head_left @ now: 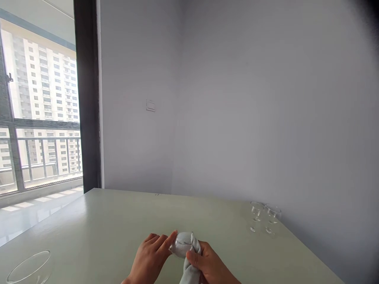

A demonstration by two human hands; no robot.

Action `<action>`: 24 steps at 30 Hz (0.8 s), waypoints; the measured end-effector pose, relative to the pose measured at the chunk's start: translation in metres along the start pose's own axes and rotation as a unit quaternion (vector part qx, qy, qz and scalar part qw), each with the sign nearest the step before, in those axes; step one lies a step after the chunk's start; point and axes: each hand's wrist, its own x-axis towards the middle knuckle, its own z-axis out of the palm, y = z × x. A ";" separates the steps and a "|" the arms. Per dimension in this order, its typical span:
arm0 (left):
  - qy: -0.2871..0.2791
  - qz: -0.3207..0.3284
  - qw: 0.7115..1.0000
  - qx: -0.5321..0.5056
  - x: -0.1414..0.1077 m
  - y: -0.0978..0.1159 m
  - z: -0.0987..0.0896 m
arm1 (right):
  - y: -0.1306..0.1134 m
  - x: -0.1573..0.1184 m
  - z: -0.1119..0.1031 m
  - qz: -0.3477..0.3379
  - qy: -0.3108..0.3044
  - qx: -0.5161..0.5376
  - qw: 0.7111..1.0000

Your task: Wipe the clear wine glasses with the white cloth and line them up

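Before a plain grey wall (219, 98), over the pale surface (118, 221), the left fingers (168, 241) grasp one end of a glass (179, 246), seemingly to steady it, while the right fingers (195, 258) clench a whitish cloth (191, 274) against its other end, probably for firm contact. The glass lies between both sets of fingers; beyond the right ones stand two stemmed glasses (272, 215), and well left of the left ones, a larger clear vessel (29, 269).

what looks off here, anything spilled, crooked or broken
Only one small oddity: a few dark specks at the far edge of the table, too small to tell dirt from chipping. The two stemmed glasses stand upright, no spill shows, and the held glass with its cloth shows no clear damage.
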 end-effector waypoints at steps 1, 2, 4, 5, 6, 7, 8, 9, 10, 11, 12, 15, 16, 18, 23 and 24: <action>-0.016 -0.020 0.999 -0.030 0.000 0.000 0.000 | -0.003 -0.003 -0.002 0.000 -0.029 -0.037 0.999; -0.039 -0.047 0.996 -0.069 0.000 0.001 0.000 | -0.007 -0.006 -0.004 -0.002 -0.050 -0.073 0.996; -0.117 -0.118 0.971 -0.175 0.003 0.003 0.000 | -0.014 -0.012 -0.010 -0.008 -0.071 -0.131 0.989; -0.170 -0.152 0.945 -0.236 0.004 0.006 0.001 | -0.016 -0.014 -0.013 -0.014 -0.072 -0.146 0.987; -0.216 -0.179 0.916 -0.286 0.006 0.008 0.001 | -0.017 -0.015 -0.016 -0.018 -0.066 -0.153 0.986; -0.238 -0.197 0.898 -0.313 0.007 0.010 0.001 | -0.016 -0.015 -0.018 -0.018 -0.055 -0.152 0.987; -0.232 -0.202 0.900 -0.310 0.008 0.012 0.001 | -0.014 -0.013 -0.019 -0.015 -0.041 -0.142 0.989; -0.197 -0.193 0.921 -0.274 0.009 0.013 0.001 | -0.010 -0.009 -0.020 -0.009 -0.021 -0.120 0.993; -0.138 -0.170 0.952 -0.214 0.009 0.014 0.001 | -0.006 -0.005 -0.019 -0.002 0.005 -0.084 0.996; -0.069 -0.135 0.978 -0.142 0.008 0.015 0.000 | -0.001 0.000 -0.018 0.004 0.029 -0.041 0.999; -0.012 -0.094 0.993 -0.077 0.008 0.014 0.000 | 0.002 0.004 -0.016 0.009 0.045 0.001 0.999; 0.042 -0.010 0.999 -0.009 0.007 0.010 -0.003 | 0.003 0.009 -0.008 0.010 0.053 0.061 0.997; 0.031 -0.016 0.999 -0.030 0.007 0.008 -0.005 | -0.001 0.006 -0.006 0.005 0.042 0.043 0.998; -0.018 -0.077 0.989 -0.125 0.010 0.006 -0.007 | -0.015 -0.004 -0.004 -0.015 0.015 -0.037 0.999; -0.266 -0.235 0.782 -0.512 0.023 0.001 -0.012 | -0.050 -0.032 -0.006 -0.053 -0.097 -0.245 0.963; -0.303 -0.235 0.739 -0.555 0.026 0.000 -0.011 | -0.052 -0.034 -0.008 -0.054 -0.111 -0.259 0.958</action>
